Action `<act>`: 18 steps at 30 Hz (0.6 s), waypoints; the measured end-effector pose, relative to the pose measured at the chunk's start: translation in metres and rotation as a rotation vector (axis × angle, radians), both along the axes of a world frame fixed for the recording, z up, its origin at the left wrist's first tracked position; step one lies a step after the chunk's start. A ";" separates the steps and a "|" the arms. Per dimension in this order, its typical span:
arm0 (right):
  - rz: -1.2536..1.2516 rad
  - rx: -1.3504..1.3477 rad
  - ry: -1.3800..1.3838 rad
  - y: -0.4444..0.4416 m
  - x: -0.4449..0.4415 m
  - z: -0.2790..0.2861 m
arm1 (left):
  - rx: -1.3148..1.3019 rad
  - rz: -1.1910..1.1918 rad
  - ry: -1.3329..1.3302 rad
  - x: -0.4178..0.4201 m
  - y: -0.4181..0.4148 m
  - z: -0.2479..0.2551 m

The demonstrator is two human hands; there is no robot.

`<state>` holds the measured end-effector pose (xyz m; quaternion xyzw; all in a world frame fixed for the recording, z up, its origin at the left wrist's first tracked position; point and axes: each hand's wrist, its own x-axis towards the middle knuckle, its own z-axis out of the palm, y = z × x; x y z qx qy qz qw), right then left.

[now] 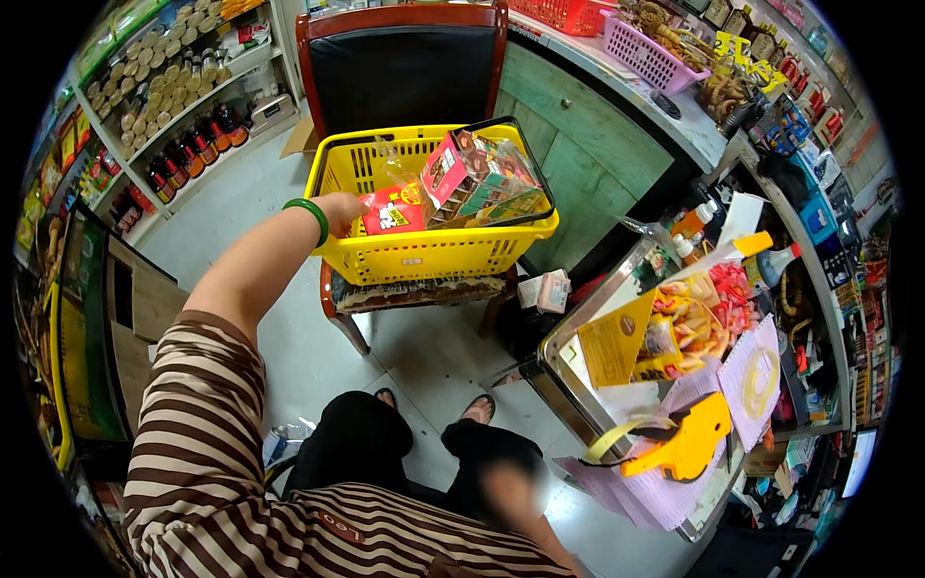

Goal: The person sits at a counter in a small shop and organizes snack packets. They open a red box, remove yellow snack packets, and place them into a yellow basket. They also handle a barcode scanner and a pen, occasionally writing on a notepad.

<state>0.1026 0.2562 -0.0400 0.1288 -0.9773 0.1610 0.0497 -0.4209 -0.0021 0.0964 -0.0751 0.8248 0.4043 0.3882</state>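
My left hand (344, 214), with a green bangle (306, 217) on the wrist, reaches over the left front rim of a yellow plastic shopping basket (426, 249). Its fingers grip the left end of a red snack packet (394, 211) inside; part of the fingers is hidden. Right of the packet, a pink display box (442, 167) with a clear front leans in the basket, filled with small colourful packs. A black carrying handle (547, 188) lies over the basket's right side. Near my right knee, my right hand (509, 491) is motion-blurred, so its fingers are unclear.
The basket stands on a wooden chair (402, 72) with a worn seat. On the right, a small table (560, 347) bears snack packets, pink printed sheets (751, 376) and a yellow label gun (683, 444). Shelves of bottles (195, 148) line the left; a green cabinet (578, 137) stands behind.
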 end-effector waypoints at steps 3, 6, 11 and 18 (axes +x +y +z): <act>-0.234 -0.277 -0.151 -0.005 0.008 -0.011 | 0.131 0.264 -0.166 -0.017 0.014 -0.021; -0.344 -0.340 -0.156 -0.007 -0.013 0.029 | 0.246 0.388 -0.223 -0.028 0.022 -0.047; -0.442 -0.401 -0.204 -0.006 -0.036 0.064 | 0.397 0.470 -0.270 -0.021 0.026 -0.057; -0.518 -0.475 -0.227 -0.008 -0.052 0.080 | 0.670 0.459 -0.091 -0.038 0.041 -0.067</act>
